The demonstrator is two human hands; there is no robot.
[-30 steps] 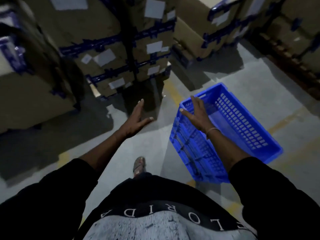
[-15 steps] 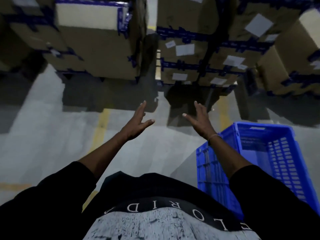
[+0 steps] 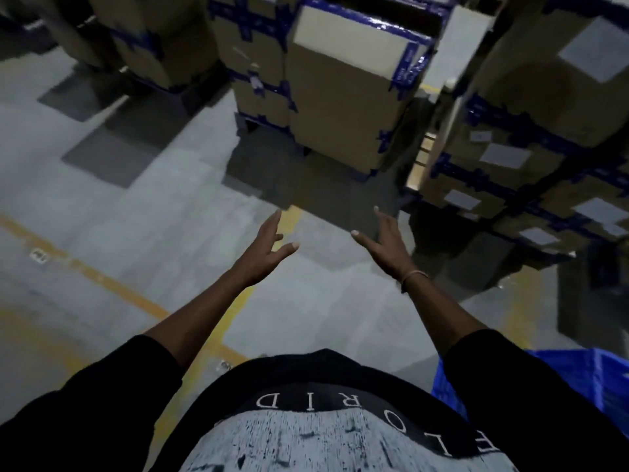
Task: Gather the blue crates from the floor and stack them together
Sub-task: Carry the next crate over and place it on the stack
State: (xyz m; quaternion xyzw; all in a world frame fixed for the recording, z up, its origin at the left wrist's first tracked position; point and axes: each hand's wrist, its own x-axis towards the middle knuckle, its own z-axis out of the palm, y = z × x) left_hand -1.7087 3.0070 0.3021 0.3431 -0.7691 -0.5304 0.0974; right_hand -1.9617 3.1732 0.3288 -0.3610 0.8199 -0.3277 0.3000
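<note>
Both hands, the left hand [image 3: 266, 247] and right hand [image 3: 384, 244], reach forward empty with fingers spread at frame center, while a blue crate [image 3: 609, 379] sits at lower right.

Stacked cartons [image 3: 343, 100] are standing ahead on the floor [image 3: 143, 212]; a crate [image 3: 609, 376] is sitting at the right, behind the right arm.

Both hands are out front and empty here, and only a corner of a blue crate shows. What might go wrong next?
1. The blue crate sits low at the right edge, beside the person's right side, away from both the left hand and the right hand; they may trip on it or skip it.
2. Stacked cardboard boxes stand close ahead; the open hands may bump them.
</note>
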